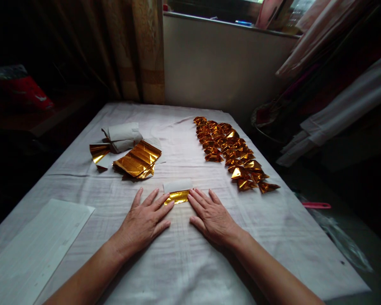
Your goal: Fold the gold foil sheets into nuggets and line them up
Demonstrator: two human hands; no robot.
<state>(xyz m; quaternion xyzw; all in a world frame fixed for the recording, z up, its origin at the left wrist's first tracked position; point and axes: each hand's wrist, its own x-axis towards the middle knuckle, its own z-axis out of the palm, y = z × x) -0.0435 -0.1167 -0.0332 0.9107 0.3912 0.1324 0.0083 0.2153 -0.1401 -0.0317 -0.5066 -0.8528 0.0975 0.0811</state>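
Observation:
A sheet of gold foil paper point(178, 197) lies in front of me, its near part folded over with the gold side up and a pale strip showing beyond the fold. My left hand point(146, 219) rests flat with fingers spread, its fingertips on the left end of the folded strip. On the right end lie the fingertips of my right hand point(212, 216), also stretched out flat. Beyond my left hand is a stack of gold foil sheets point(138, 160). Several folded gold foil pieces point(230, 148) stand in rows beyond my right hand.
A white cloth point(178, 271) covers the table. Behind the stack sits a grey-white paper bundle point(123, 134), with a curled gold sheet point(99, 152) beside it. White paper point(41, 250) lies at the left. Clothes point(349, 106) hang past the right edge; a curtain point(139, 51) hangs behind.

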